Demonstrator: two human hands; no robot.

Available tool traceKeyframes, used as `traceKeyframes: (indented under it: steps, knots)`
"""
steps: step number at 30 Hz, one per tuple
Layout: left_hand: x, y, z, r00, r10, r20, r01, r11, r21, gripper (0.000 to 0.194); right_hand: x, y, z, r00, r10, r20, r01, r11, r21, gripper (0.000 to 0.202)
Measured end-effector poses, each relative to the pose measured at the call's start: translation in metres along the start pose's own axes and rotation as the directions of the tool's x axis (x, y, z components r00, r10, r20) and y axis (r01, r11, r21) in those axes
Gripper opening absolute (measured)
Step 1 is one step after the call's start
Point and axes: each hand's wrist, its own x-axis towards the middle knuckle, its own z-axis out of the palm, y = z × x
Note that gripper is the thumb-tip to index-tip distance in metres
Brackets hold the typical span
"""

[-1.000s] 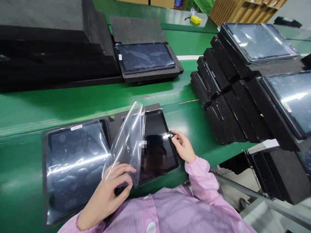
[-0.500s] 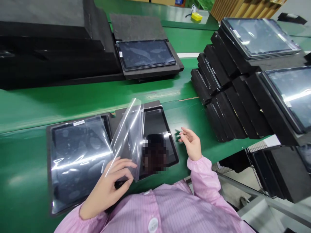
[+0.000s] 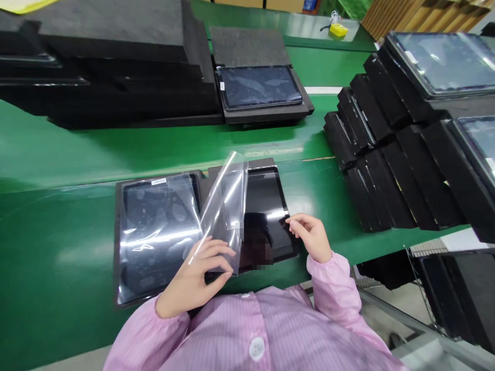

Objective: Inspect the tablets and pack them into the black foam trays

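Note:
A tablet with a dark, glossy screen (image 3: 266, 201) lies in front of me on a black foam sheet. Clear plastic film (image 3: 226, 196) is peeled back and curls up over the tablet's left side. My left hand (image 3: 197, 278) pinches this film near its lower edge, thumb and fingers bent around it. At the tablet's right edge is my right hand (image 3: 311, 237), its thumb and forefinger drawn together; whatever is between them is too small to make out. To the left lies a second tablet (image 3: 158, 242), film-covered with a white label at its top, on black backing.
Behind, another film-covered tablet (image 3: 259, 86) rests on black foam beside a tall stack of black foam (image 3: 116, 31). Stacked foam trays with tablets (image 3: 402, 170) stand at the right. A yellow object (image 3: 338, 30) with a cable sits on the far green surface. Below right is a wire rack (image 3: 421, 250).
My right hand has moved in to the tablet's right edge. My left hand keeps hold of the film. The whole view has shifted, so things appear farther right.

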Motion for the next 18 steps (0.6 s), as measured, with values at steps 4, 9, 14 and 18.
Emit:
traceKeyframes:
  steps: [4, 9, 14, 18]
  knots:
    - [0.001, 0.002, -0.001, 0.999, 0.041, -0.002, -0.041, 0.998, 0.038, 0.035, 0.003, -0.005, 0.005, 0.999, -0.009, 0.036, 0.010, 1.000, -0.030, 0.033]
    - [0.001, 0.008, 0.012, 0.980, -0.064, -0.186, 0.109, 0.965, 0.239, 0.057, 0.014, -0.013, 0.005, 0.994, -0.022, 0.108, 0.034, 0.994, -0.107, 0.056]
    - [0.001, 0.005, 0.023, 0.962, -0.172, -0.214, 0.246, 0.885, 0.396, 0.090, 0.030, -0.019, 0.017, 0.999, -0.035, 0.011, 0.037, 0.949, -0.313, 0.051]
    - [0.004, -0.001, 0.023, 0.956, -0.211, -0.202, 0.279, 0.864, 0.420, 0.101, 0.025, -0.029, 0.027, 0.988, -0.093, 0.127, 0.137, 0.904, -0.404, 0.021]
